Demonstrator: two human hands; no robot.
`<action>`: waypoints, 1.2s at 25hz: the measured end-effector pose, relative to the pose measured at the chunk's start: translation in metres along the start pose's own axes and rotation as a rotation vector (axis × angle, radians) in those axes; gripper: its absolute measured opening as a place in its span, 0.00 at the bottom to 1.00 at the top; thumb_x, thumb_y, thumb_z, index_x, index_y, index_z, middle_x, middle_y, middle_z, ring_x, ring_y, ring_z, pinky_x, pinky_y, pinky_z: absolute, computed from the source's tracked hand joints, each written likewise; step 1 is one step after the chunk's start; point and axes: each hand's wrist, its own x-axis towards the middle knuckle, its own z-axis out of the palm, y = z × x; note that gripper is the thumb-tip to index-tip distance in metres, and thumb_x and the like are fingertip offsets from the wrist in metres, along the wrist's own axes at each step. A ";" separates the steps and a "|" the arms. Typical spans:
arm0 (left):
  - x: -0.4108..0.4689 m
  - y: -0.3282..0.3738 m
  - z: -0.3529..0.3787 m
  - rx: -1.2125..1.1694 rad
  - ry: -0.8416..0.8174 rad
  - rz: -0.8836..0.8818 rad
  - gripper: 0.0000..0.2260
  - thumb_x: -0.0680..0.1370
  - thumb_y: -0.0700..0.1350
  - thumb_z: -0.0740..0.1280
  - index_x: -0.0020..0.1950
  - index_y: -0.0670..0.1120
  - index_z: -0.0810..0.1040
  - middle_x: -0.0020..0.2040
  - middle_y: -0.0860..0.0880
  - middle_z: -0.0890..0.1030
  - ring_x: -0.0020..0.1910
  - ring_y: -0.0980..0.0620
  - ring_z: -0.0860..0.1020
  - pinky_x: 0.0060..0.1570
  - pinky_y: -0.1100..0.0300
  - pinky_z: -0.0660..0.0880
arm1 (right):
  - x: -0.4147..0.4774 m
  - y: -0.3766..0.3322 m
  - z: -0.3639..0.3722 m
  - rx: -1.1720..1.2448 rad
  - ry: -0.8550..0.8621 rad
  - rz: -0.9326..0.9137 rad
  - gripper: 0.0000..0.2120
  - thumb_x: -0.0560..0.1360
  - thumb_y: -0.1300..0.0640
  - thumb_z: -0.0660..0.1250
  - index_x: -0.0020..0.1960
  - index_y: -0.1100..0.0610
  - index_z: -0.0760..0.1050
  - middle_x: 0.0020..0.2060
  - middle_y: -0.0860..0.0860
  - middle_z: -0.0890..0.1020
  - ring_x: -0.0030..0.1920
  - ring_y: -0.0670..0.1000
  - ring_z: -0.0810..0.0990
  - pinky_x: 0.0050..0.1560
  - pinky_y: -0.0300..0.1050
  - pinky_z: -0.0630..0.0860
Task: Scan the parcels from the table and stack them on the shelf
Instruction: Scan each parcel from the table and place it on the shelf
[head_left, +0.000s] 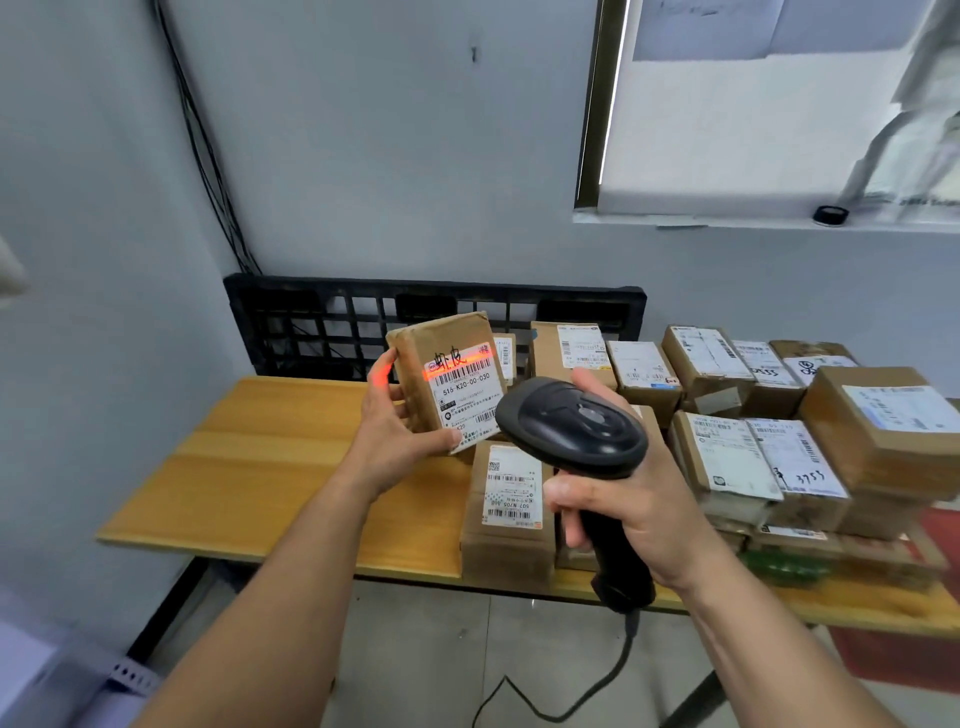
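— Where is the held parcel (418, 358) just now?
— Off the table (270, 452), at ten o'clock from the scanner (571, 421), nearly upright and slightly tilted, its white label (467, 397) facing the camera.
— And the grip on it?
— The left hand (395, 431) has it from the left side: fingers curled round the left edge, thumb pressed on the lower front by the label's corner. A closed grip on the box.
— The other one?
— The right hand (639, 499) is wrapped round the scanner's handle, grip closed, the head pointed toward the label. A red line (457, 366) lies across the barcode and spills onto a left fingertip (379, 376).
— What else is on the table?
— The other parcels (779, 415), brown labelled boxes, crowd it from one to four o'clock, some stacked. One flat parcel (509, 504) lies at six o'clock from the held one. A black grid crate (337, 322) stands against the wall at twelve, and the scanner's cable (571, 696) hangs toward the floor at six. A window (753, 130) sits high at one o'clock.
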 end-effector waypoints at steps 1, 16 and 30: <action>-0.003 0.001 0.000 -0.002 0.005 0.003 0.52 0.64 0.35 0.79 0.76 0.57 0.50 0.65 0.45 0.70 0.57 0.54 0.74 0.42 0.67 0.76 | -0.003 0.000 -0.001 -0.003 -0.004 0.002 0.47 0.65 0.63 0.74 0.75 0.39 0.55 0.32 0.57 0.83 0.25 0.56 0.77 0.28 0.45 0.77; -0.106 0.001 -0.031 0.087 0.242 -0.032 0.50 0.63 0.43 0.81 0.73 0.63 0.52 0.66 0.49 0.68 0.62 0.51 0.72 0.60 0.47 0.76 | -0.029 0.009 0.021 0.004 -0.137 -0.048 0.50 0.62 0.62 0.76 0.75 0.40 0.55 0.47 0.58 0.84 0.25 0.55 0.78 0.26 0.44 0.77; -0.251 -0.017 -0.201 0.090 0.497 -0.063 0.44 0.67 0.44 0.79 0.74 0.58 0.57 0.66 0.52 0.72 0.62 0.57 0.74 0.47 0.68 0.74 | -0.065 -0.016 0.209 0.024 -0.325 -0.108 0.51 0.59 0.58 0.80 0.74 0.39 0.57 0.47 0.57 0.84 0.27 0.56 0.79 0.27 0.47 0.78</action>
